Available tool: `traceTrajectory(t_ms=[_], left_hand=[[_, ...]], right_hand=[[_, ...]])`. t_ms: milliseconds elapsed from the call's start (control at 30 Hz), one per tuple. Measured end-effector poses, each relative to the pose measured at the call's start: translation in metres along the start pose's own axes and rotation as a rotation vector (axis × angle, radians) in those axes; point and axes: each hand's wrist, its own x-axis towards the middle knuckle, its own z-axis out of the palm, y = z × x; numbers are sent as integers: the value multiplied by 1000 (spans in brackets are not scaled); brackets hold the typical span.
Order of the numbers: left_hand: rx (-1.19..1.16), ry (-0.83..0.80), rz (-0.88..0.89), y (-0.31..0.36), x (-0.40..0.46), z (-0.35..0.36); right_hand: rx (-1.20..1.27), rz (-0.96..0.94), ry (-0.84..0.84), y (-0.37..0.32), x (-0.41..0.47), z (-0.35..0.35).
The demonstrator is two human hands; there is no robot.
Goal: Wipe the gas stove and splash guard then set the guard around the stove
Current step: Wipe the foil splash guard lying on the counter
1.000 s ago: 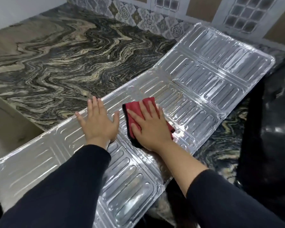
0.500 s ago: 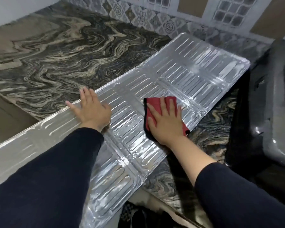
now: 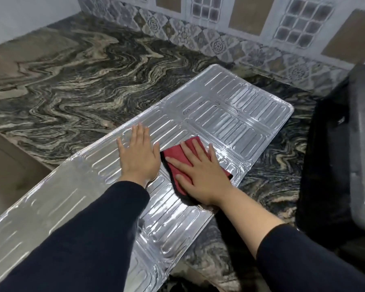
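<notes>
While lying flat, the splash guard (image 3: 230,114) gleams silver (ribbed, three-panelled).

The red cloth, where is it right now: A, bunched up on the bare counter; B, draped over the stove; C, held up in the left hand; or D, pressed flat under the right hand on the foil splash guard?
D: the right hand lies flat on the red cloth, which rests on the splash guard; the left hand is bare, palm down beside it.

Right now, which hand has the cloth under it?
The right hand: its palm presses the red cloth flat on the splash guard. The left hand rests bare on the foil beside it.
</notes>
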Motion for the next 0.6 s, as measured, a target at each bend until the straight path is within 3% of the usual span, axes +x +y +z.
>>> traceTrajectory(t_ms=[100,333,600], left_hand=[[10,11,7,-2,0,2],[32,30,-15,-3,2,6],[23,57,-20,-2,2,6]], right_hand=[[-24,-11,-7,38,18,-7],[-54,322,-11,135,53,-25],[-16,530,3,217,85,-40]])
